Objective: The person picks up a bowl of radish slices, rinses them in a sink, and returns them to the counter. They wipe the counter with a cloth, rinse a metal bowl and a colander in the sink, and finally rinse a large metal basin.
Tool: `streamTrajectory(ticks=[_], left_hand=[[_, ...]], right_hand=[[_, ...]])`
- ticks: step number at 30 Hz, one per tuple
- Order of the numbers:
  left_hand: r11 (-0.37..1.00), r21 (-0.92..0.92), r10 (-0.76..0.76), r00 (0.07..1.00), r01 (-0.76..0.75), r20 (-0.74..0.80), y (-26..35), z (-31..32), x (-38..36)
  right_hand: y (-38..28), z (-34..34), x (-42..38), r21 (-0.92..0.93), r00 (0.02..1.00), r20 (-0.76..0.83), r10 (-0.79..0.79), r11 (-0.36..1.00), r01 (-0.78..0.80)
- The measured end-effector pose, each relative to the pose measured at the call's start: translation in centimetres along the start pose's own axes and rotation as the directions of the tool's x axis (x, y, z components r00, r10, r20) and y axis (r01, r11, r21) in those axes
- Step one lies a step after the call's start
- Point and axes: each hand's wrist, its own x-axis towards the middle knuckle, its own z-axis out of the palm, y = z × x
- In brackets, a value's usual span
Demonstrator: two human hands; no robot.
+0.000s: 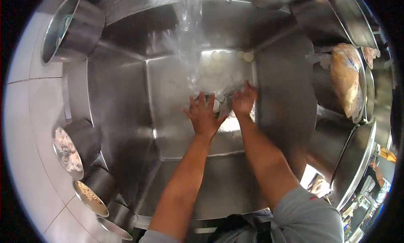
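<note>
Grey sleeves (309,213) are seen nearest, behind both hands. The left hand (204,117) is spread wide, palm down, over the floor of a steel sink (282,96); beside its forefinger a pale round piece (216,105) is seen, but whether it is gripped cannot be told. The right hand (244,102) is blurred, its hold unclear. Beyond both, pale rounds (248,56) are scattered; ahead of the left, water (189,33) is poured.

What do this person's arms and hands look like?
The left hand and right hand are bare, without gloves. The short sleeves are grey, and the right one has a small red mark.
</note>
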Motion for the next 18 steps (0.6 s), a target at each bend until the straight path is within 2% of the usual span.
streamTrajectory(ticks=[1, 2, 3, 5, 6, 7, 9, 11, 12, 13, 14, 15, 17, 18], left_hand=[[0.999, 0.044, 0.014, 1.000, -0.016, 0.028, -0.2, 0.5, 0.1], [0.996, 0.088, 0.023, 0.998, -0.028, 0.058, -0.5, 0.9, 0.1], [0.996, 0.088, 0.010, 0.998, -0.015, 0.060, -0.6, 0.8, 0.2], [0.994, 0.107, 0.011, 0.994, -0.022, 0.109, -0.4, 0.3, 0.1], [0.994, 0.109, 0.005, 0.994, -0.017, 0.112, -0.5, 0.2, -0.1], [0.994, 0.103, 0.024, 0.997, -0.032, 0.079, -0.4, 0.1, -0.2], [0.994, 0.099, 0.052, 0.998, -0.055, 0.035, -0.2, -0.3, 0.1], [0.997, 0.052, 0.060, 0.995, -0.064, 0.086, -0.4, -0.6, 0.0], [0.996, 0.058, 0.067, 0.993, -0.073, 0.094, -0.6, -0.5, -0.2], [0.990, -0.138, 0.021, 1.000, -0.020, 0.006, -1.1, -0.1, -0.4], [0.943, -0.333, -0.042, 0.996, 0.014, -0.075, -1.5, 0.4, -0.3], [0.944, -0.331, -0.038, 0.996, 0.011, -0.076, -1.9, 0.7, -0.5], [0.913, -0.407, -0.072, 0.994, 0.033, -0.083, -2.6, 1.2, -0.6], [0.913, -0.408, -0.072, 0.993, 0.028, -0.092, -3.4, 1.5, -0.8]], right_hand=[[-3.7, -0.2, 2.5, -0.328, 0.984, 0.176, 0.009, 0.943, 0.050], [-7.8, -1.0, 4.8, -0.604, 0.938, 0.338, 0.075, 0.782, 0.155], [-7.8, -0.6, 5.3, -0.601, 0.934, 0.350, 0.073, 0.783, 0.164], [-7.2, -0.3, 5.6, -0.605, 0.849, 0.529, 0.015, 0.707, 0.365], [-7.1, -0.3, 5.6, -0.597, 0.870, 0.492, 0.046, 0.746, 0.297], [-6.8, -0.4, 5.4, -0.595, 0.870, 0.490, 0.046, 0.747, 0.296], [-6.3, -0.6, 5.5, -0.586, 0.867, 0.465, 0.179, 0.797, 0.149], [-6.0, -1.4, 4.7, -0.571, 0.886, 0.428, 0.176, 0.813, 0.114], [-4.5, -1.1, 3.6, -0.530, 0.904, 0.426, 0.033, 0.819, 0.220], [-3.5, -0.8, 3.0, -0.489, 0.901, 0.418, -0.117, 0.807, 0.332], [-6.0, -1.1, 2.3, -0.228, 0.944, 0.305, -0.130, 0.952, 0.205], [-9.1, -1.4, 0.8, 0.070, 0.976, 0.192, -0.103, 0.993, 0.091], [-11.4, -1.8, -1.4, 0.190, 0.833, 0.433, -0.345, 0.938, 0.290], [-12.9, -1.8, -2.3, 0.251, 0.769, 0.581, -0.266, 0.958, 0.142]])
